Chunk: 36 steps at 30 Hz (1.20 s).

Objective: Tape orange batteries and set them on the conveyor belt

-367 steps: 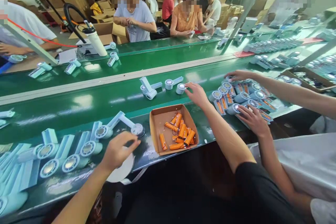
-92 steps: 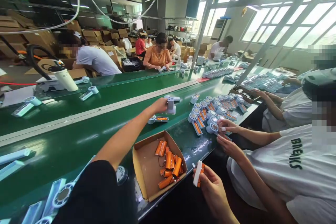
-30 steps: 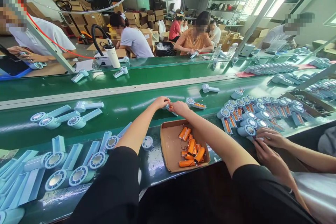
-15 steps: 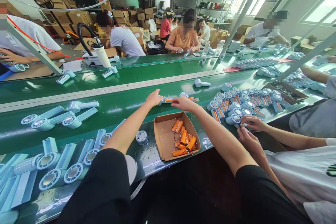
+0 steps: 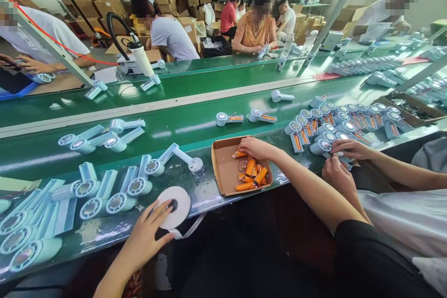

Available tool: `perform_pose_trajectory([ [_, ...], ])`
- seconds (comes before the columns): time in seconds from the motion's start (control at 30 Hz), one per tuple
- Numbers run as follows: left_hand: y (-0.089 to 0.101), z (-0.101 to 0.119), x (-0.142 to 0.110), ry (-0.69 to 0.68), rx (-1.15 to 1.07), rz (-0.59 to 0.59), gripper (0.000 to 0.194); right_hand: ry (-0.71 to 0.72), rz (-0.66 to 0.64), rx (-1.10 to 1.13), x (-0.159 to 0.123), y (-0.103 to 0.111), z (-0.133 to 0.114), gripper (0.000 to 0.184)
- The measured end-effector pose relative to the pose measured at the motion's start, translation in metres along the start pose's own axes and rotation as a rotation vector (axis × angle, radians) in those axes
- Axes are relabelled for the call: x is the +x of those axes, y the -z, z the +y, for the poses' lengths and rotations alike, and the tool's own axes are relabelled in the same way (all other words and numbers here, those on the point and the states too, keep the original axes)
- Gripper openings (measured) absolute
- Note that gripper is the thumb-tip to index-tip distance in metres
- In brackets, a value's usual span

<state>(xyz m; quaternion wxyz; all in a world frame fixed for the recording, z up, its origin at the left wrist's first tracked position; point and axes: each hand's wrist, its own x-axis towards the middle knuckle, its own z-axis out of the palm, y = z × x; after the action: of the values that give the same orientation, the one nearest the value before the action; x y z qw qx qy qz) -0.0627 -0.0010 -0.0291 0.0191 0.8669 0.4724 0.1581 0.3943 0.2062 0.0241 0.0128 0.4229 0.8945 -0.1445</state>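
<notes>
Both hands back from green belt (image 5: pixel 185 116) since earlier frame: right hand (image 5: pixel 259 148) in cardboard tray (image 5: pixel 223 170), left hand (image 5: pixel 148 230) at tape roll (image 5: pixel 183 202). Orange battery (image 5: pixel 238 154) in tray, just left of right fingers, nearer hand; long axis roughly left-right, visible end pointing left. Right fingers' grip: cannot tell. Left fingers apart.

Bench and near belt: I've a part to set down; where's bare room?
Near belt: bare between the four left-hand fans and two orange-filled fans. Bench: a patch between roll and box. Crowded: bench fans at left, pile at right.
</notes>
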Motion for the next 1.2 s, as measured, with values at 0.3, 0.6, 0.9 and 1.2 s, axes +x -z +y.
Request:
perform_pose_trajectory([
  [0.3,0.017,0.012,0.02,-0.005,-0.029,0.035,0.041,-0.039,-0.03,-0.049,-0.009,-0.017,-0.02,0.031],
  [0.6,0.005,0.073,0.094,-0.067,-0.076,0.289,0.049,-0.143,0.307,0.235,-0.019,0.0,-0.039,0.025],
  [0.9,0.01,0.084,0.104,-0.112,-0.024,0.285,0.049,-0.323,0.839,1.115,-0.06,-0.036,-0.125,0.046],
  [1.2,0.011,0.081,0.105,-0.154,0.006,0.23,0.046,-0.301,0.797,1.077,-0.069,-0.043,-0.155,0.031],
])
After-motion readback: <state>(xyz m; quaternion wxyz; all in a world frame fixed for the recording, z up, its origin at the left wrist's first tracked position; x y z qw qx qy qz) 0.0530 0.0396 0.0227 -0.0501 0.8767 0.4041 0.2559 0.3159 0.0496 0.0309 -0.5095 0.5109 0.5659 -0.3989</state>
